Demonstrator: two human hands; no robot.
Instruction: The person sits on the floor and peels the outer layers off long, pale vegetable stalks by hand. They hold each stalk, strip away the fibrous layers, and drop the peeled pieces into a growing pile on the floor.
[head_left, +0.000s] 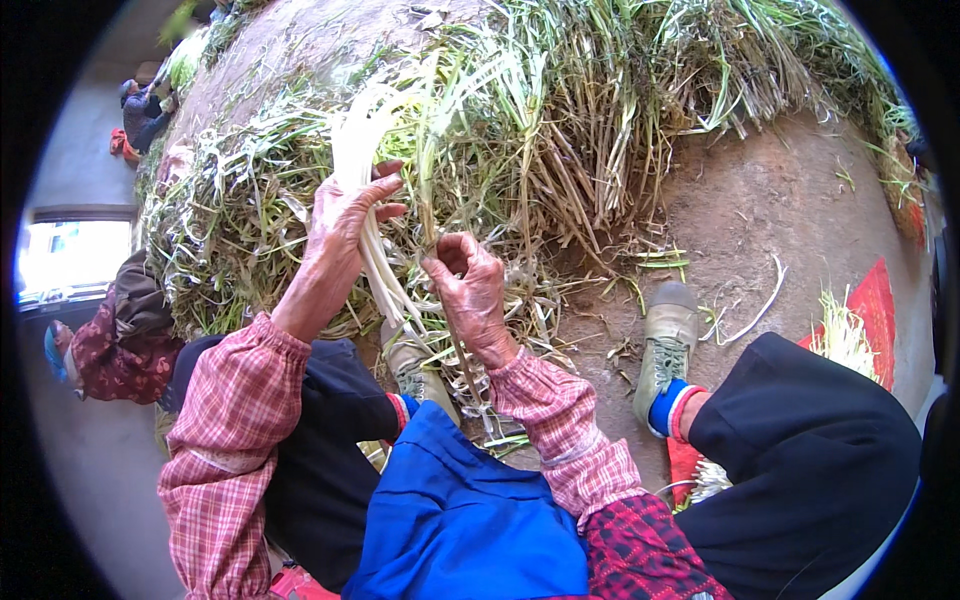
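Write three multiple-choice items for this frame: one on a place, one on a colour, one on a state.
1. Where does the big heap of green stalks lie?
A. on the bare earth floor in front of the person
B. on a table
C. in a basket

2. What colour is the cloth apron on the person's lap?
A. yellow
B. blue
C. white

3. What is the left hand doing?
A. resting flat on the knee
B. hanging free in the air
C. closed around a bundle of long white peeled stalks

Answers:
1 A: the heap rests directly on the brown earth floor beyond the shoes.
2 B: the cloth between the plaid sleeves is bright blue.
3 C: its fingers wrap the white stalks, while the right hand pinches a thin green stalk.
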